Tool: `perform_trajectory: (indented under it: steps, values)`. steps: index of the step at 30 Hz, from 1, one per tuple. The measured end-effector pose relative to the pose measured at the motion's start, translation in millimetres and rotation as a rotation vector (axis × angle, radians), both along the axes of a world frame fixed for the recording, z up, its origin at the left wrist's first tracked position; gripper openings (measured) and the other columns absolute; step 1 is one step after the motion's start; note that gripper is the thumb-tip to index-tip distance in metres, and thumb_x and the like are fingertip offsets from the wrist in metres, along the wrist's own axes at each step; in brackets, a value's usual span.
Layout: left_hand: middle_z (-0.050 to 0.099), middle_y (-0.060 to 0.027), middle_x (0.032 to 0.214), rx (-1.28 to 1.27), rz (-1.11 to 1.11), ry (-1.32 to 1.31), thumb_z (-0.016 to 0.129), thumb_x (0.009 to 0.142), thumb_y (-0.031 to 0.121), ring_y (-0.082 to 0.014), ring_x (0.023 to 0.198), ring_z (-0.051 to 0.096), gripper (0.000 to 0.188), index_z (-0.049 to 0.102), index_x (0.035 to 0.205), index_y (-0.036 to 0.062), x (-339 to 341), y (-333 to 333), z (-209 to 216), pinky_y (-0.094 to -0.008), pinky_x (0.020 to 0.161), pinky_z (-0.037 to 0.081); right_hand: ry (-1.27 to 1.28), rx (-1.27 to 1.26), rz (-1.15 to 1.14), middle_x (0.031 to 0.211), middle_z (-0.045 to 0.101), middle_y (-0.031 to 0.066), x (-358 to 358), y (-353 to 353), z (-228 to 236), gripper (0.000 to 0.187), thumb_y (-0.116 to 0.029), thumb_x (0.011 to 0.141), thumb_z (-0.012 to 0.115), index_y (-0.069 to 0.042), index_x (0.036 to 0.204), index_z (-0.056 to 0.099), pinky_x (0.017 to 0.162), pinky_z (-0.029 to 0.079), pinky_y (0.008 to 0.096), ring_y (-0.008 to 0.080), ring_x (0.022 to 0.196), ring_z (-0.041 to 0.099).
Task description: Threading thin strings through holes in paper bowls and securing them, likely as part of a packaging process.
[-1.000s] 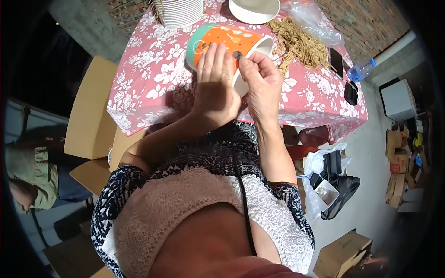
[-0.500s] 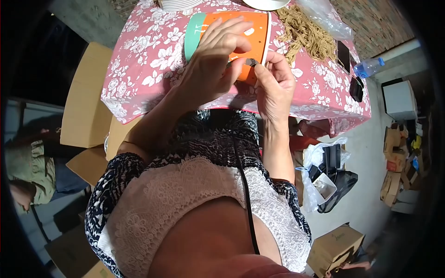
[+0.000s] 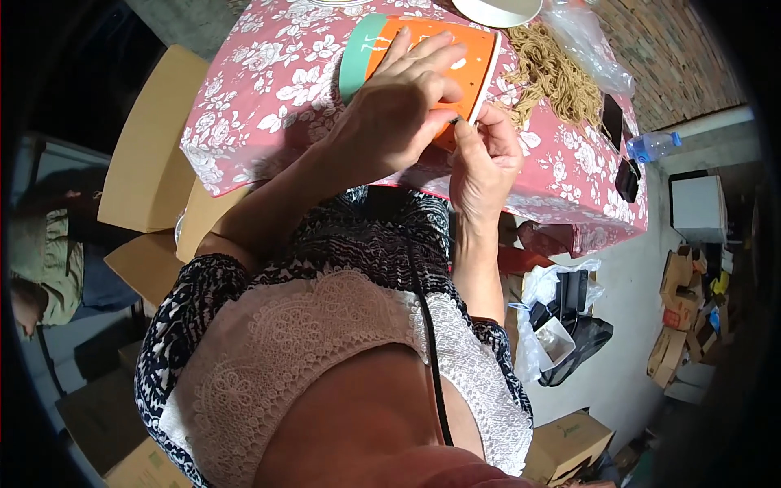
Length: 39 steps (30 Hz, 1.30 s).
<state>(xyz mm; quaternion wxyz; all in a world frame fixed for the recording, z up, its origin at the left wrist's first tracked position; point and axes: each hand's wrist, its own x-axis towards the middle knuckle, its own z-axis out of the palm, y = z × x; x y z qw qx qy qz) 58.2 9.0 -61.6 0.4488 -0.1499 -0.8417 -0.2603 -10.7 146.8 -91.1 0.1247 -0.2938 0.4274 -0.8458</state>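
A large orange and green paper bucket (image 3: 468, 77) lies on its side on the table, with its white rim toward the right. Across it rests my left hand (image 3: 399, 106), fingers stretched out and spread, thumb pointing at the rim. My right hand (image 3: 486, 159) is closed at that rim, thumb on the outer wall and fingers on the other side. A small dark spot or piece (image 3: 455, 120) shows between the two thumbs; I cannot make out what it is. The inside of the bucket is hidden.
A pink floral cloth (image 3: 268, 106) covers the table. Tan twine (image 3: 553, 73) lies beyond the rim, near a white bowl (image 3: 500, 10), clear plastic, a phone (image 3: 612, 118) and a bottle (image 3: 653, 146). An open cardboard box (image 3: 146, 146) stands left; a person sits farther left.
The view has shifted slightly. My left thumb has moved closer to my right thumb at the rim, covering most of the dark patch that showed before.
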Motion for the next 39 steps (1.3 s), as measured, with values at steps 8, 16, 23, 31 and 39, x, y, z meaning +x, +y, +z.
perform_trajectory:
  steps: [8,16,23,31,39]
  values:
    - [0.054,-0.0207,0.136,-0.074,0.094,-0.026,0.066,0.084,0.000,-0.0410,0.132,0.046,0.023,0.053,0.103,0.0048,5.9,5.9,2.8,-0.0617,0.112,0.022,0.067,0.079,-0.034,0.090,0.061,-0.0030,3.4,1.6,-4.0,0.017,0.006,0.088,0.064,0.004,0.105,0.062,0.060,0.038,0.0137,-0.0015,0.070,0.048]
    - [0.056,-0.0214,0.134,-0.136,0.116,-0.065,0.062,0.084,-0.002,-0.0421,0.132,0.046,0.019,0.054,0.099,0.0055,10.2,6.6,9.7,-0.0634,0.111,0.020,0.088,0.081,-0.014,0.088,0.057,-0.0038,3.7,3.1,-4.2,0.017,0.007,0.088,0.064,0.004,0.104,0.062,0.059,0.036,0.0144,-0.0014,0.071,0.046]
    - [0.055,-0.0192,0.133,-0.221,0.041,-0.123,0.066,0.081,0.008,-0.0418,0.134,0.042,0.008,0.059,0.077,0.0062,22.3,-6.1,13.4,-0.0719,0.106,0.015,-0.024,0.064,-0.052,0.086,0.060,-0.0033,5.7,-3.6,7.6,0.016,0.004,0.090,0.062,0.004,0.106,0.062,0.064,0.040,0.0159,0.0003,0.071,0.049]
    - [0.047,-0.0355,0.131,0.041,0.355,-0.182,0.065,0.089,0.034,-0.0474,0.127,0.045,0.060,0.046,0.128,-0.0072,32.0,-7.7,21.7,-0.0475,0.107,0.036,0.317,0.238,-0.076,0.076,0.052,-0.0045,15.7,-21.0,19.6,0.008,0.003,0.090,0.061,0.002,0.098,0.063,0.056,0.035,0.0183,0.0015,0.060,0.038]
    - [0.069,-0.0214,0.086,0.230,0.393,-0.269,0.043,0.087,0.009,-0.0273,0.078,0.070,0.038,0.060,0.116,-0.0058,2.7,-46.5,39.8,-0.0385,0.073,0.055,0.590,0.294,-0.110,0.091,0.069,0.0109,5.0,3.0,41.3,0.019,0.003,0.092,0.055,0.003,0.105,0.067,0.071,0.051,0.0246,0.0147,0.081,0.066]
